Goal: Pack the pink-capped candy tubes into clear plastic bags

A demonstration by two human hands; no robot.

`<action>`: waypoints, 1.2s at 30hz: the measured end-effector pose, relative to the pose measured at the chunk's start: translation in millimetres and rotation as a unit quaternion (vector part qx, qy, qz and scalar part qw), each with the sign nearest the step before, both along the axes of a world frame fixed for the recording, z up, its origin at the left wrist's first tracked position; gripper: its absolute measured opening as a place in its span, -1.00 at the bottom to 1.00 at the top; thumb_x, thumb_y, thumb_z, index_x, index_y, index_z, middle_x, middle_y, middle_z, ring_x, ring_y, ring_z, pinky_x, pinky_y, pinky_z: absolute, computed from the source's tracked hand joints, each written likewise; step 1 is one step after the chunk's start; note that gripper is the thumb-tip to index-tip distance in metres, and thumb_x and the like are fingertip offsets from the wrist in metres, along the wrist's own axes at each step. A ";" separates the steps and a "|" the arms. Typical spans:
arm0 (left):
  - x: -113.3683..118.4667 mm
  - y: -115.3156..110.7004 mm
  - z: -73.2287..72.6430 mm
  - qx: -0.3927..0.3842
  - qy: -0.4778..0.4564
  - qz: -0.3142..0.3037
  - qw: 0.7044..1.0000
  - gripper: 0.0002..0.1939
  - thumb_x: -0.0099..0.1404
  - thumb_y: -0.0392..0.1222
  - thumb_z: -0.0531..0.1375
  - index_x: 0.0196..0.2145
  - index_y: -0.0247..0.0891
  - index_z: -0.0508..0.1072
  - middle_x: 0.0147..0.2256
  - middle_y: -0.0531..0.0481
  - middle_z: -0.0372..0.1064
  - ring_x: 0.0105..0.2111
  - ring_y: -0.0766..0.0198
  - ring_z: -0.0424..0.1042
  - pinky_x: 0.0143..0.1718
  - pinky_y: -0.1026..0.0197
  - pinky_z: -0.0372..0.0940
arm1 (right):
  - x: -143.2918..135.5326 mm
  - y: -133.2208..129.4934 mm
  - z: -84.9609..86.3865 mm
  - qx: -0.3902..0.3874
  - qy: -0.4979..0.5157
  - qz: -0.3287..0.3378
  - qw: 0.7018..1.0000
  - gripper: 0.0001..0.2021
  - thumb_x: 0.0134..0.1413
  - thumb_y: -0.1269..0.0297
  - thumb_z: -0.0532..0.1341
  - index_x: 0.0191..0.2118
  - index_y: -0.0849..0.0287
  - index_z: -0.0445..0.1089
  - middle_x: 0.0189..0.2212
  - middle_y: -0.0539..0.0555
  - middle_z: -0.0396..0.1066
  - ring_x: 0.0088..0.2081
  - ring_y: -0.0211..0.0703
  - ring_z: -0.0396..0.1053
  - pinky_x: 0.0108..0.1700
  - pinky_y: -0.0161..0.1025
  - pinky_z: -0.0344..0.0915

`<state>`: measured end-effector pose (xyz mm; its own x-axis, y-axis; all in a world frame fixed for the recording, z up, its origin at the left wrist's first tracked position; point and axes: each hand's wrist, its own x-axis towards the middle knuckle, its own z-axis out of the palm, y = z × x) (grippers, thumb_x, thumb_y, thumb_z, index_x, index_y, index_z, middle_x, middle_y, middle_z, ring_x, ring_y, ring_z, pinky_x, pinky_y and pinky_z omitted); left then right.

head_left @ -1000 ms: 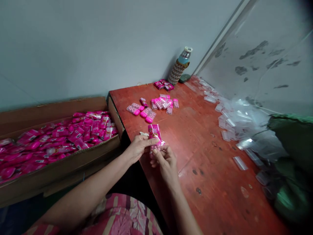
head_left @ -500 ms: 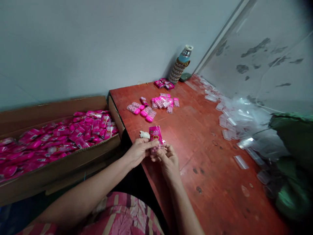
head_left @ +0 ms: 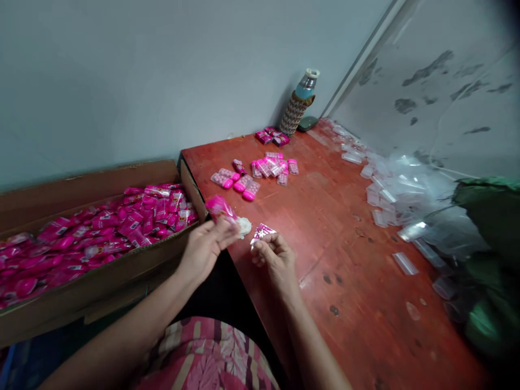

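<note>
My left hand (head_left: 205,246) is closed on a pink candy pack (head_left: 220,208), which is smeared by motion, over the table's left edge. Between the thumb and fingers of my right hand (head_left: 278,257) is a small pink-and-white printed piece (head_left: 262,233), perhaps a label; its lower part is hidden. A white crumpled lump (head_left: 244,227) lies on the table between the two hands. Left of the table, a cardboard box (head_left: 134,257) holds many pink packs (head_left: 130,221).
On the red table (head_left: 325,216) lie clear tubes of pink candy balls (head_left: 270,166) and small pink boxes (head_left: 272,136). A bottle in a knitted cover (head_left: 298,105) leans on the wall. Clear plastic sleeves (head_left: 400,195) pile up at the right, beside a dark green bag (head_left: 487,233).
My left hand has moved left with the candy pack, away from my right hand. The printed piece in my right hand now shows; the hands were together on the pack before.
</note>
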<state>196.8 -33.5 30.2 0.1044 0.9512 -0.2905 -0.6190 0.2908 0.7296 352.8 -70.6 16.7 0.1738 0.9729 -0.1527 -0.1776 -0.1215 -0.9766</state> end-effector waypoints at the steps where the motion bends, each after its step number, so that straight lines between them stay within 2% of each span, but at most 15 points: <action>1: -7.3 2.0 0.0 0.010 -0.005 0.064 0.998 -0.73 0.05 -0.07 0.26 -0.39 -0.36 0.44 -0.35 -0.12 0.49 -0.29 0.20 0.46 -0.11 0.09 0.30 | 5.5 -1.3 1.0 0.000 -0.008 -0.008 1.000 -0.80 -0.08 0.18 0.26 -0.44 0.17 0.26 -0.63 -0.09 0.32 -0.64 -0.35 0.26 -0.58 -0.39 0.19; 3: -15.6 4.1 -1.6 0.023 -0.003 0.145 0.989 -0.60 0.08 0.10 0.18 -0.28 -0.31 0.41 -0.32 -0.14 0.49 -0.26 0.16 0.46 -0.11 0.04 0.29 | 18.5 -3.9 1.8 -0.003 -0.020 -0.028 0.999 -0.80 -0.05 0.16 0.24 -0.44 0.17 0.27 -0.63 -0.08 0.33 -0.62 -0.34 0.27 -0.57 -0.39 0.18; 4: -15.2 3.8 -3.3 0.030 0.015 0.149 0.988 -0.55 0.09 0.14 0.15 -0.21 -0.28 0.39 -0.31 -0.14 0.49 -0.25 0.14 0.46 -0.11 0.01 0.29 | 24.7 -5.1 1.7 -0.009 -0.027 -0.036 0.999 -0.80 -0.04 0.15 0.23 -0.44 0.17 0.27 -0.62 -0.08 0.34 -0.61 -0.33 0.27 -0.57 -0.40 0.18; 6: -4.9 1.3 -8.2 0.070 0.112 0.094 0.987 -0.53 0.12 0.10 0.14 -0.09 -0.24 0.35 -0.26 -0.16 0.48 -0.21 0.10 0.45 -0.08 -0.07 0.25 | 34.2 -7.0 0.7 -0.025 -0.043 -0.048 0.998 -0.78 -0.03 0.12 0.22 -0.45 0.17 0.27 -0.61 -0.06 0.34 -0.61 -0.33 0.27 -0.58 -0.40 0.16; 7: 3.9 0.0 -11.4 0.115 0.190 0.051 0.974 -0.55 0.12 0.04 0.17 -0.08 -0.23 0.36 -0.21 -0.17 0.46 -0.16 0.07 0.42 -0.04 -0.09 0.20 | 36.9 -7.7 0.1 -0.031 -0.049 -0.053 0.997 -0.77 -0.03 0.11 0.21 -0.46 0.18 0.27 -0.61 -0.05 0.35 -0.61 -0.33 0.26 -0.59 -0.40 0.16; 8: 13.9 -0.7 -15.0 0.177 0.281 0.008 0.943 -0.59 0.11 -0.02 0.20 -0.10 -0.22 0.40 -0.14 -0.18 0.43 -0.07 0.05 0.35 0.03 -0.10 0.12 | 38.4 -8.5 -0.6 -0.035 -0.052 -0.057 0.996 -0.76 -0.02 0.10 0.21 -0.46 0.18 0.27 -0.61 -0.05 0.35 -0.62 -0.33 0.26 -0.59 -0.41 0.15; 9: 24.0 -0.8 -19.0 0.249 0.370 -0.029 0.895 -0.64 0.10 -0.07 0.22 -0.13 -0.21 0.43 -0.07 -0.17 0.38 0.03 0.03 0.25 0.10 -0.11 0.02 | 38.9 -9.3 -1.4 -0.037 -0.054 -0.059 0.996 -0.76 -0.02 0.09 0.21 -0.47 0.17 0.27 -0.61 -0.05 0.35 -0.62 -0.33 0.25 -0.59 -0.41 0.15; 12: 46.6 3.3 -32.3 0.388 0.562 -0.079 0.726 -0.73 0.12 -0.19 0.21 -0.17 -0.18 0.47 0.03 -0.13 0.28 0.17 -0.01 -0.02 0.16 -0.20 -0.25 | 37.6 -11.7 -4.0 -0.037 -0.057 -0.050 0.996 -0.76 -0.02 0.09 0.20 -0.46 0.17 0.28 -0.60 -0.04 0.35 -0.60 -0.32 0.25 -0.57 -0.40 0.17; 13: 50.4 5.2 -36.5 0.405 0.597 -0.085 0.687 -0.74 0.14 -0.20 0.18 -0.17 -0.17 0.47 0.04 -0.12 0.27 0.18 -0.02 -0.05 0.15 -0.23 -0.28 | 37.3 -12.3 -5.0 -0.037 -0.058 -0.047 0.997 -0.76 -0.02 0.09 0.20 -0.46 0.17 0.28 -0.60 -0.04 0.34 -0.60 -0.32 0.25 -0.56 -0.39 0.18; 15: 53.4 8.3 -43.4 0.420 0.634 -0.089 0.643 -0.77 0.18 -0.21 0.15 -0.18 -0.14 0.47 0.03 -0.11 0.28 0.18 -0.02 -0.06 0.13 -0.28 -0.27 | 37.5 -13.0 -6.8 -0.039 -0.061 -0.043 0.996 -0.75 -0.03 0.08 0.21 -0.47 0.17 0.28 -0.60 -0.03 0.34 -0.60 -0.31 0.25 -0.57 -0.38 0.17; 23: 55.4 9.1 -50.3 0.454 0.643 -0.078 0.612 -0.78 0.26 -0.23 0.04 -0.24 -0.16 0.48 -0.03 0.00 0.36 0.18 0.04 -0.04 0.16 -0.22 -0.30 | 41.4 -10.1 -13.7 -0.003 -0.135 -0.056 0.989 -0.81 0.04 0.14 0.17 -0.43 0.14 0.29 -0.54 -0.05 0.30 -0.50 -0.29 0.26 -0.46 -0.36 0.19; 26: 55.6 8.3 -51.3 0.453 0.652 -0.083 0.603 -0.77 0.25 -0.19 0.07 -0.19 -0.20 0.46 -0.01 -0.03 0.34 0.18 0.02 -0.03 0.16 -0.22 -0.28 | 40.9 -11.4 -15.4 0.007 -0.160 -0.059 0.985 -0.82 0.03 0.13 0.17 -0.41 0.14 0.31 -0.51 -0.04 0.32 -0.48 -0.26 0.25 -0.43 -0.33 0.20; 29: 55.1 7.1 -51.5 0.436 0.645 -0.088 0.621 -0.73 0.21 -0.15 0.12 -0.12 -0.20 0.42 0.04 -0.10 0.28 0.19 0.00 -0.07 0.15 -0.25 -0.29 | 40.9 -14.2 -16.7 0.001 -0.156 -0.061 0.986 -0.80 0.01 0.11 0.17 -0.43 0.14 0.32 -0.54 -0.05 0.32 -0.50 -0.25 0.24 -0.45 -0.33 0.18; 34: 55.2 4.9 -50.8 0.445 0.616 -0.079 0.645 -0.80 0.22 -0.23 0.10 -0.22 -0.14 0.46 -0.04 -0.04 0.36 0.18 0.02 -0.03 0.15 -0.24 -0.28 | 41.3 -14.3 -19.7 0.000 -0.164 -0.057 0.985 -0.80 0.03 0.12 0.15 -0.42 0.15 0.31 -0.52 -0.03 0.33 -0.49 -0.25 0.26 -0.43 -0.32 0.21; 36: 54.8 4.0 -51.2 0.453 0.603 -0.067 0.653 -0.80 0.22 -0.26 0.09 -0.23 -0.13 0.47 -0.06 -0.02 0.38 0.16 0.01 0.01 0.15 -0.25 -0.25 | 39.7 -11.1 -21.7 0.013 -0.159 -0.078 0.984 -0.81 0.02 0.13 0.16 -0.37 0.16 0.32 -0.46 -0.01 0.36 -0.42 -0.22 0.30 -0.37 -0.29 0.25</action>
<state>251.6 -29.5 -20.9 0.4184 0.7961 0.4371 0.5523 -0.6051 0.5735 392.4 -81.7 -4.9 0.3563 0.9335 -0.0408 0.1239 -0.0905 -0.9882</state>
